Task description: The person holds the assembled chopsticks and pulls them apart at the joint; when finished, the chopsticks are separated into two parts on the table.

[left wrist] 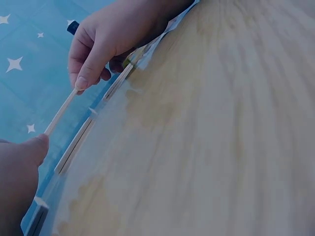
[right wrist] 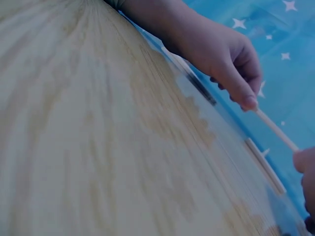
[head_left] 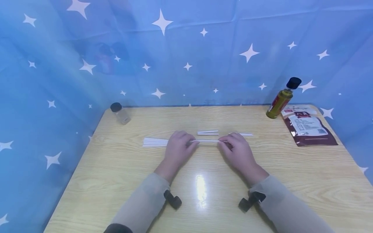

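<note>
Slim white straight stick (head_left: 207, 140) spans my pinching left hand (head_left: 179, 146) and right hand (head_left: 238, 151). Step, I judge: two-handed holding; next move calls for even pinches. Fan of white strips (head_left: 154, 142) by left: partly hidden, can't count. Beyond: two loose white sticks (head_left: 208, 134), one maroon-and-white pouch (head_left: 309, 126), one black-capped olive-green bottle (head_left: 279, 103), one black-lidded clear jar (head_left: 123, 116).

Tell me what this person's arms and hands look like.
The left hand and right hand are bare, without gloves. The left sleeve and right sleeve are long and pale grey. A small black gadget sits at the left cuff, another gadget at the right.
</note>
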`<action>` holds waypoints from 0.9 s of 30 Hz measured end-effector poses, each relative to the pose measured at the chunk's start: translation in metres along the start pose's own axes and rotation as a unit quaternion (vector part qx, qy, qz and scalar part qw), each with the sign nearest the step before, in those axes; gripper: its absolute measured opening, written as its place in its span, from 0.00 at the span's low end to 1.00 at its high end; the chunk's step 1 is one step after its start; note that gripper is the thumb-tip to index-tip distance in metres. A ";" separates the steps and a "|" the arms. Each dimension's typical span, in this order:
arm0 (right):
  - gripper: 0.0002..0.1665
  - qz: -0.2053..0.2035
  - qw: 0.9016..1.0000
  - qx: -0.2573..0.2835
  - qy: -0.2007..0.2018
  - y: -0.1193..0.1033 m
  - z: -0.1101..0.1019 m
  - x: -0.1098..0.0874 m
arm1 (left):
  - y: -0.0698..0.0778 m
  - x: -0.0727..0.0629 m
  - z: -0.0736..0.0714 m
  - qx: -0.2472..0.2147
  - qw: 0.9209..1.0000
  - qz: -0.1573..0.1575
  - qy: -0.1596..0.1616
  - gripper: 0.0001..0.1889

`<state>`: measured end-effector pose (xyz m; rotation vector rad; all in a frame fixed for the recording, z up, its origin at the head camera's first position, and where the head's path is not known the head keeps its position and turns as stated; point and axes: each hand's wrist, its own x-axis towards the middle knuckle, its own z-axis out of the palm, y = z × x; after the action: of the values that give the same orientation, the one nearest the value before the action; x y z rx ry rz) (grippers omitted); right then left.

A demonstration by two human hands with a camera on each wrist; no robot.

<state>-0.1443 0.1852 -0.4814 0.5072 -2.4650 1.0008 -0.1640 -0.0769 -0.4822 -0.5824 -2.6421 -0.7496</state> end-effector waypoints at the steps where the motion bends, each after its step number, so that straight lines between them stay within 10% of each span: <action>1: 0.05 0.002 1.000 -0.003 0.001 0.002 -0.002 -0.001 | 0.002 0.002 0.001 -0.002 1.000 0.004 0.000 0.13; 15: 0.07 0.028 0.999 -0.029 0.017 0.022 -0.030 -0.011 | 0.030 0.021 0.025 -0.003 0.995 0.093 0.025 0.09; 27: 0.06 0.034 0.999 -0.030 0.024 0.030 -0.044 -0.016 | 0.044 0.026 0.032 0.000 0.996 0.084 -0.006 0.10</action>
<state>-0.1339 0.2399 -0.4783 0.3793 -2.4766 0.9497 -0.1719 -0.0170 -0.4786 -0.8010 -2.5641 -0.6979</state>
